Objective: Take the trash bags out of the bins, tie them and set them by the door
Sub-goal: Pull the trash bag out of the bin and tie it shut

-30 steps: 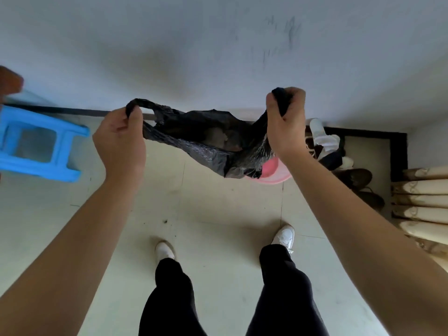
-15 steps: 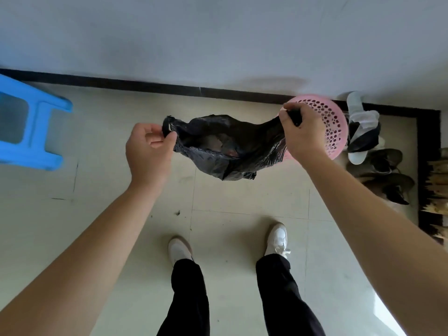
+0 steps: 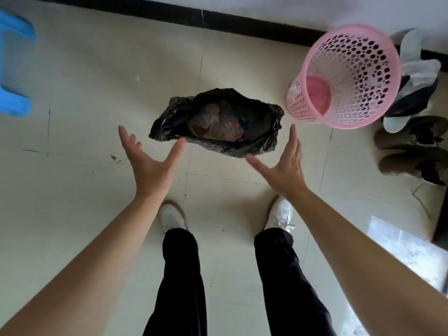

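My left hand (image 3: 150, 163) and right hand (image 3: 283, 170) are both spread wide, fingers straight, grasping nothing. Just beyond the fingertips is the black trash bag (image 3: 218, 122), untied, its mouth gaping over crumpled rubbish. The pink mesh bin (image 3: 363, 57) stands just right of it, near the wall; a blue stool (image 3: 12, 69) stands far left.

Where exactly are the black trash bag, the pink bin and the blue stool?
black trash bag (image 3: 263, 132), head view, on the black plastic at its right side.
pink bin (image 3: 363, 66), head view, on its perforated inner wall.
blue stool (image 3: 13, 103), head view, on its frame at the left edge.
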